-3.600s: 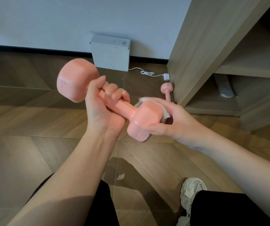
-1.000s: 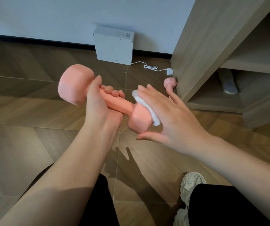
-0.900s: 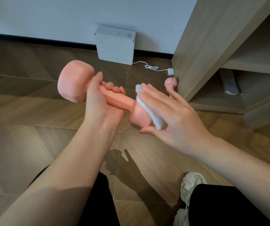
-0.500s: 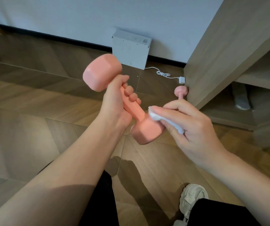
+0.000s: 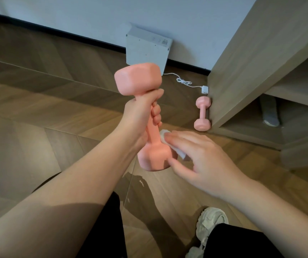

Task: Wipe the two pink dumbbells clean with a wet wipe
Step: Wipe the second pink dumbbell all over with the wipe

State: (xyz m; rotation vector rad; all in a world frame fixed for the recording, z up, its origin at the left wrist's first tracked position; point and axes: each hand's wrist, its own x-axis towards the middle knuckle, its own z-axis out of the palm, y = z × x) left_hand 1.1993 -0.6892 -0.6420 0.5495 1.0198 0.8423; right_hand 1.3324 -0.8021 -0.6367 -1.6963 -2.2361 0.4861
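Observation:
My left hand grips the handle of a pink dumbbell, which stands almost upright in the air, one head up and one head down. My right hand lies with nearly straight fingers against the lower head and presses a white wet wipe onto its right side. The wipe is mostly hidden under the fingers. The thumb touches the lower head from below. A second pink dumbbell lies on the wooden floor against the cabinet's side.
A wooden cabinet with open shelves fills the right side. A grey box leans on the wall, with a white cable and plug beside it. My shoe and dark trouser legs are at the bottom.
The held dumbbell has turned from a slant to nearly upright. My right hand's fingers have straightened and lie flatter over the wipe on the lower head. The view shifted left.

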